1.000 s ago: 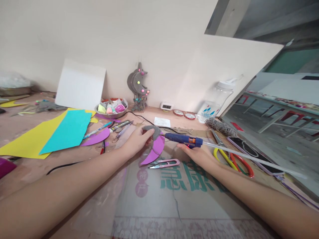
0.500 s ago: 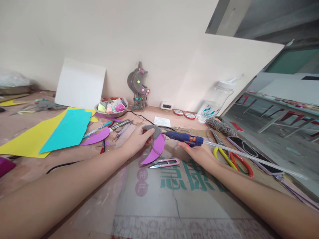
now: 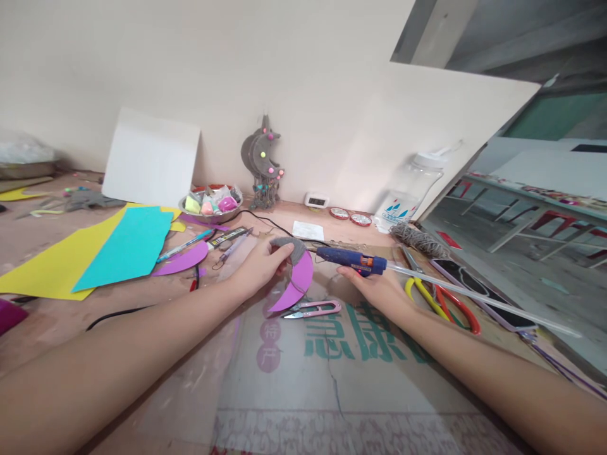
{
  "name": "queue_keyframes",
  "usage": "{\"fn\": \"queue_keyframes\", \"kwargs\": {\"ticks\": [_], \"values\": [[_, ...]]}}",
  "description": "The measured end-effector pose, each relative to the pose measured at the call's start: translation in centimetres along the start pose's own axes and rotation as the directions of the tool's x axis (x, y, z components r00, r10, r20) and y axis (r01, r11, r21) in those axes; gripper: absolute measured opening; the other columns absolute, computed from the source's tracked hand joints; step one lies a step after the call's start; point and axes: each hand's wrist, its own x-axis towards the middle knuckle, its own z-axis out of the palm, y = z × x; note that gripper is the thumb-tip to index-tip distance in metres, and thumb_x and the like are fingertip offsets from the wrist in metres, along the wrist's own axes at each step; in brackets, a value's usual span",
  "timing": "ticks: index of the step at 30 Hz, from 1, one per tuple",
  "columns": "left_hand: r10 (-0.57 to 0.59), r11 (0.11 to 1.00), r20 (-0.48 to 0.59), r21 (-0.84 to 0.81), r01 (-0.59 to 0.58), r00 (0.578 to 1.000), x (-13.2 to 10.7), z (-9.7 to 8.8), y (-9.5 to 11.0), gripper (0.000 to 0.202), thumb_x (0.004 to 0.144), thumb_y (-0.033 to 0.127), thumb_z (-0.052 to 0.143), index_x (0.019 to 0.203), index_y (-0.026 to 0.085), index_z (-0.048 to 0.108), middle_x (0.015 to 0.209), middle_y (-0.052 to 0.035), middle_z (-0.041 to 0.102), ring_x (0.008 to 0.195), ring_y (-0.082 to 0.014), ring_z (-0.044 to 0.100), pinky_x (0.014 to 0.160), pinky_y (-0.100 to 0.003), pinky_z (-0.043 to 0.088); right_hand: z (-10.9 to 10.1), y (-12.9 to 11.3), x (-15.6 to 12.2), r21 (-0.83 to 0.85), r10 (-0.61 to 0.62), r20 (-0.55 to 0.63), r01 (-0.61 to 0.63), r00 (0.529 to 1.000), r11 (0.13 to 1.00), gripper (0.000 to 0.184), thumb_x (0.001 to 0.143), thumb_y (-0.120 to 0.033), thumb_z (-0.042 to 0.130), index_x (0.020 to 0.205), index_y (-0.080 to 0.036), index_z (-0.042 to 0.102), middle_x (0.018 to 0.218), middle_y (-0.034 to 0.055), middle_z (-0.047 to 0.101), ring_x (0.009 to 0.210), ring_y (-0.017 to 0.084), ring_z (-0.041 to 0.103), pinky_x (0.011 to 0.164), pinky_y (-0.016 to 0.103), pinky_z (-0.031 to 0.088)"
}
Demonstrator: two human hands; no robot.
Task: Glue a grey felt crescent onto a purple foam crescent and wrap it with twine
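Observation:
My left hand (image 3: 266,260) pinches the upper end of a purple crescent (image 3: 300,282), where grey yarn (image 3: 297,249) covers the surface. Its lower, bare purple part curves down toward me. In my right hand (image 3: 372,284) is a blue glue gun (image 3: 348,257), pointing left, with a long clear glue stick (image 3: 455,289) sticking out behind it. The gun's tip is close to the yarn-covered edge; whether it touches I cannot tell. Pink thread snips (image 3: 318,308) lie just below the crescent on the printed board (image 3: 284,392).
Yellow and blue sheets (image 3: 128,249) lie left, near a bowl of coloured clay (image 3: 212,205). A grey moon ornament (image 3: 262,158) stands at the wall. To the right are a bottle (image 3: 410,189), a yarn bundle (image 3: 417,240), scissors (image 3: 417,284) and a phone (image 3: 478,291).
Hardly anything differs. The whole view has shifted very slightly, while both hands keep their hold on the crescent and the glue gun.

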Motion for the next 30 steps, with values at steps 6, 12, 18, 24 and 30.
{"fn": "queue_keyframes", "kwargs": {"ticks": [6, 12, 18, 24, 30], "values": [[0.008, 1.0, -0.004, -0.004, -0.008, 1.0, -0.03, -0.01, 0.1, 0.022, 0.078, 0.037, 0.058, 0.074, 0.018, 0.048, 0.053, 0.006, 0.048, 0.045, -0.0059, 0.042, 0.045, -0.018, 0.031, 0.01, 0.07, 0.22, 0.061, 0.032, 0.094, -0.037, 0.995, 0.997, 0.033, 0.075, -0.052, 0.059, 0.09, -0.025, 0.072, 0.089, 0.0019, 0.074, 0.088, 0.026, 0.068, 0.084, 0.039, 0.054], [0.009, 0.998, -0.021, -0.054, -0.011, 1.0, -0.3, 0.27, 0.45, 0.022, 0.076, 0.036, 0.059, 0.073, 0.018, 0.047, 0.053, 0.0063, 0.047, 0.045, -0.0057, 0.043, 0.044, -0.018, 0.031, 0.08, 0.35, 0.21, 0.051, 0.009, 0.085, -0.014, 0.996, 0.999, 0.037, 0.075, -0.053, 0.058, 0.095, -0.024, 0.07, 0.092, 0.0032, 0.073, 0.091, 0.027, 0.066, 0.086, 0.041, 0.051], [-0.028, 0.994, -0.017, -0.105, 0.026, 0.999, -0.1, 0.01, 0.55, 0.023, 0.075, 0.036, 0.06, 0.071, 0.017, 0.047, 0.053, 0.0065, 0.047, 0.043, -0.0044, 0.042, 0.042, -0.016, 0.03, -0.25, 0.73, 0.27, 0.012, -0.052, 0.053, 0.051, 0.997, 0.999, 0.037, 0.08, -0.054, 0.05, 0.068, -0.023, 0.065, 0.063, 0.0004, 0.066, 0.069, 0.021, 0.063, 0.073, 0.033, 0.051], [-0.036, 0.988, -0.016, -0.153, 0.034, 0.999, 0.36, -0.57, 0.17, 0.027, 0.073, 0.037, 0.063, 0.068, 0.015, 0.048, 0.056, 0.0048, 0.049, 0.044, -0.0036, 0.044, 0.041, -0.015, 0.031, -0.62, 0.91, 0.6, 0.062, -0.103, 0.027, 0.102, 0.994, 0.993, 0.044, 0.086, -0.052, 0.041, 0.064, -0.02, 0.061, 0.063, -0.0005, 0.058, 0.065, 0.015, 0.056, 0.065, 0.027, 0.043], [-0.038, 0.984, -0.007, -0.172, 0.036, 0.999, 0.57, -0.59, -0.01, 0.029, 0.072, 0.039, 0.065, 0.068, 0.015, 0.049, 0.056, 0.0042, 0.05, 0.044, -0.0037, 0.044, 0.04, -0.015, 0.031, -0.68, 0.59, -0.1, 0.062, -0.087, 0.093, 0.082, 0.992, 0.995, 0.04, 0.084, -0.052, 0.044, 0.068, -0.02, 0.062, 0.069, 0.0004, 0.062, 0.068, 0.017, 0.057, 0.067, 0.029, 0.045]]}}
